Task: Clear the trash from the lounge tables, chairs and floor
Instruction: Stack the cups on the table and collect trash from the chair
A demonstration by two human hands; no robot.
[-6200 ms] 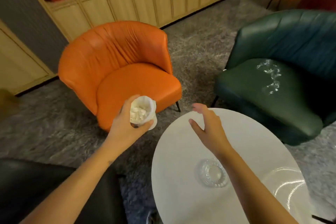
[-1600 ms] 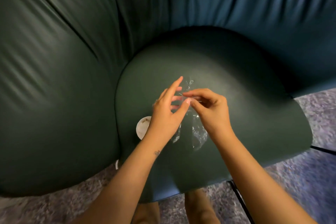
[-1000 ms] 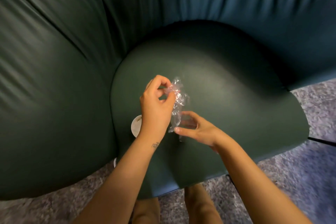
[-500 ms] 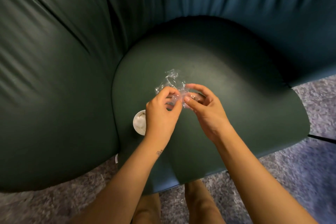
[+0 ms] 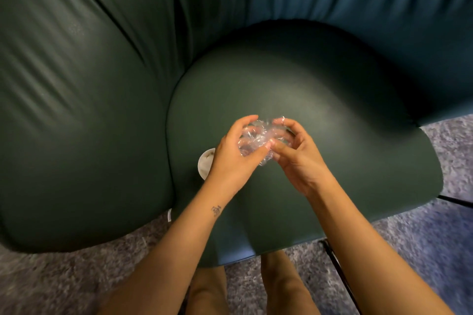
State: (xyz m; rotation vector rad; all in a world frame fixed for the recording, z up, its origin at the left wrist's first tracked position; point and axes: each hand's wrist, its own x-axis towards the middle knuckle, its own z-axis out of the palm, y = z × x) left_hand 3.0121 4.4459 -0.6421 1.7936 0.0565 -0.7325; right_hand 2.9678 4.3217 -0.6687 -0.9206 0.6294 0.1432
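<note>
Plastic wrap (image 5: pixel 256 137), balled with no clear long axis, is gripped between left hand (image 5: pixel 230 161) and right hand (image 5: pixel 299 160).

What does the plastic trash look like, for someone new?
On the dark green armchair, over its seat, the left hand and right hand meet. The crumpled wrap is gripped between them. It is clear and shiny, unlike the white cup beside the left hand.
</note>
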